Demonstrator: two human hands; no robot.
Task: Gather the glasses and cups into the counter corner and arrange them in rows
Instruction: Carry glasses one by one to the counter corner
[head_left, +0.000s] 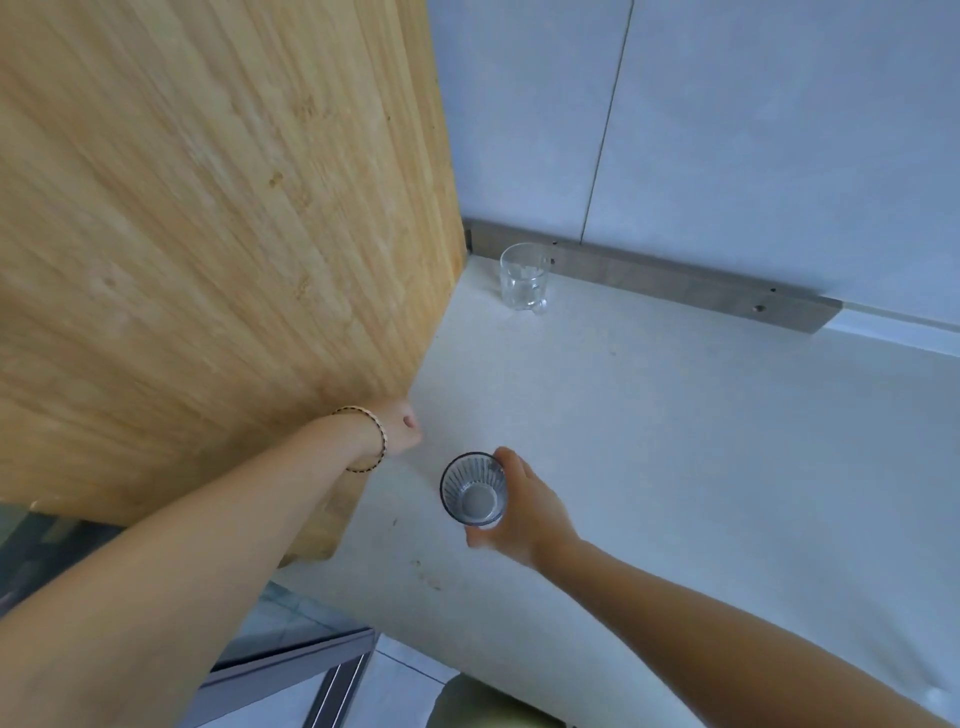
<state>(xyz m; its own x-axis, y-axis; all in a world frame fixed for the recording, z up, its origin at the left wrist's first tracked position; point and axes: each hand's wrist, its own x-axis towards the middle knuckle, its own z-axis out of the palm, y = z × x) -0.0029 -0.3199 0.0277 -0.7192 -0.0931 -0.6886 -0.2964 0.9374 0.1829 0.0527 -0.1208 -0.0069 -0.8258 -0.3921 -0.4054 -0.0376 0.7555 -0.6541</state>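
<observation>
A clear glass (523, 278) stands upright on the pale counter (675, 426), in the corner where the wooden panel meets the back wall. My right hand (524, 512) grips a bluish ribbed glass (472, 491) from its right side, upright and near the counter's front, well short of the corner. My left hand (402, 428) lies against the lower edge of the wooden panel (208, 218), just left of the ribbed glass. Only its wrist, with a bracelet, and thumb show; the fingers are hidden.
The tall wooden panel closes off the counter on the left. A grey metal strip (675, 283) runs along the foot of the tiled back wall (753, 130). The counter's front edge drops to a tiled floor (395, 670) at bottom left.
</observation>
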